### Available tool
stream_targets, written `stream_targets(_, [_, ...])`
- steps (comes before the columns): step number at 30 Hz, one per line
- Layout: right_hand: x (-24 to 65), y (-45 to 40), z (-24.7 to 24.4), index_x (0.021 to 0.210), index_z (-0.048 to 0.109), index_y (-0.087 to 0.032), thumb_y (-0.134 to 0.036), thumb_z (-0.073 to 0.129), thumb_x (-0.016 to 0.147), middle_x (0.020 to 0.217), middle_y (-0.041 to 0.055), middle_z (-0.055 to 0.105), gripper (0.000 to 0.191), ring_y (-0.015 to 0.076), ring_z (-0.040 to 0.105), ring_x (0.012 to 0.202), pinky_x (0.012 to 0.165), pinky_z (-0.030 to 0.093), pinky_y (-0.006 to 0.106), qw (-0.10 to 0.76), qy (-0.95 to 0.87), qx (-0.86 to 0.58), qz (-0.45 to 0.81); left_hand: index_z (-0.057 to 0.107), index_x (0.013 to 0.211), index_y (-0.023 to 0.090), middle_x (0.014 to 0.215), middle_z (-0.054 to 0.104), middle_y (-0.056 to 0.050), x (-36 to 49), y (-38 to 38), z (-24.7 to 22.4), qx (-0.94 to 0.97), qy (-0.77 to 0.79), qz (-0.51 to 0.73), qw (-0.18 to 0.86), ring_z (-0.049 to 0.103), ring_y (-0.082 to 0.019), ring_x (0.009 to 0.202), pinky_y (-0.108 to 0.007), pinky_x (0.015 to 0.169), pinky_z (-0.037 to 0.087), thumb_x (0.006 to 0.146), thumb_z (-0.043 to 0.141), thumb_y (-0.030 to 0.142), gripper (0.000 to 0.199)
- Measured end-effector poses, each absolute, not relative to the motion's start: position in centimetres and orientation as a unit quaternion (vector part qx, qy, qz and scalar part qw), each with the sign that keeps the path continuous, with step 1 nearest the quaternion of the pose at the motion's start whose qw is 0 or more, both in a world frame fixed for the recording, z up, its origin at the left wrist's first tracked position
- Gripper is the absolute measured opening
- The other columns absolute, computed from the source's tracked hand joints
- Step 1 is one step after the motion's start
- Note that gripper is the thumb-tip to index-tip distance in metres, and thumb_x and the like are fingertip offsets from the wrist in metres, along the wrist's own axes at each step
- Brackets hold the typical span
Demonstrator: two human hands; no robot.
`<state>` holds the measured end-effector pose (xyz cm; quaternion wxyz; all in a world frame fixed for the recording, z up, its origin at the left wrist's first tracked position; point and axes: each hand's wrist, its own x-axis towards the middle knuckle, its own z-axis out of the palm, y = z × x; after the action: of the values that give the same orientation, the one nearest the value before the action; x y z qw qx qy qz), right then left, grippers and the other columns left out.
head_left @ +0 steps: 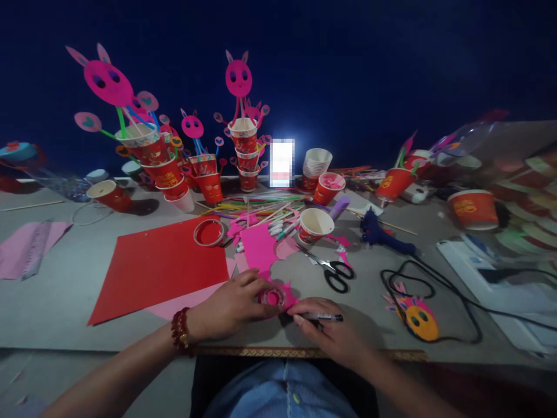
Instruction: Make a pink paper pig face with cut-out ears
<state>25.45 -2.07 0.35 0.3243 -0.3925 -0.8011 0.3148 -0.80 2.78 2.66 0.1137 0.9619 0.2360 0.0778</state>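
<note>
Pen (324,317) gripped by right fingers (302,322); left fingers (260,285) hold ring (282,298); gray table (56,302), blue wall (348,69).

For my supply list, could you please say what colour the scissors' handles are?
The handles are black, seen in the head view.

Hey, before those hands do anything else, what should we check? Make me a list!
1. Right hand holding the pen: ok.
2. Left hand on the clear ring, over bright pink paper: ok.
3. Pen tip touching the paper: cannot tell; the fingers hide it.
4. Scissors out of both hands: ok; they lie on the table, beyond the right hand.
5. Cord tidy: not ok; it lies in loose loops by the orange face.
6. Glue gun cool: cannot tell; heat doesn't show here.
</note>
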Motion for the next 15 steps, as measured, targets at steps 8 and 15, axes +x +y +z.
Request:
stream_targets(8, [25.51, -2.15, 0.56, 0.1, 0.068, -0.022, -0.024, 0.05, 0.098, 0.089, 0.0037, 0.077, 0.018, 0.0183, 0.071, 0.083, 0.079, 0.054, 0.03, 0.321, -0.82, -0.372, 0.293, 0.062, 0.127, 0.034, 0.135, 0.053, -0.005, -0.72, 2.78, 2.85, 0.962, 0.232, 0.082, 0.122, 0.044, -0.027, 0.121, -0.043, 0.108, 0.039, 0.096, 0.054, 0.019, 0.035])
stream_targets(15, [26.07, -2.38, 0.64, 0.108, 0.065, -0.023, -0.014, 0.054, 0.093, 0.091, 0.0049, 0.077, 0.021, 0.0192, 0.072, 0.086, 0.078, 0.056, 0.03, 0.334, -0.84, -0.343, 0.257, 0.059, 0.131, 0.036, 0.134, 0.053, -0.005, -0.76, 2.69, 2.7, 0.961, 0.234, 0.086, 0.122, 0.045, -0.027, 0.121, -0.042, 0.107, 0.04, 0.097, 0.053, 0.02, 0.038])
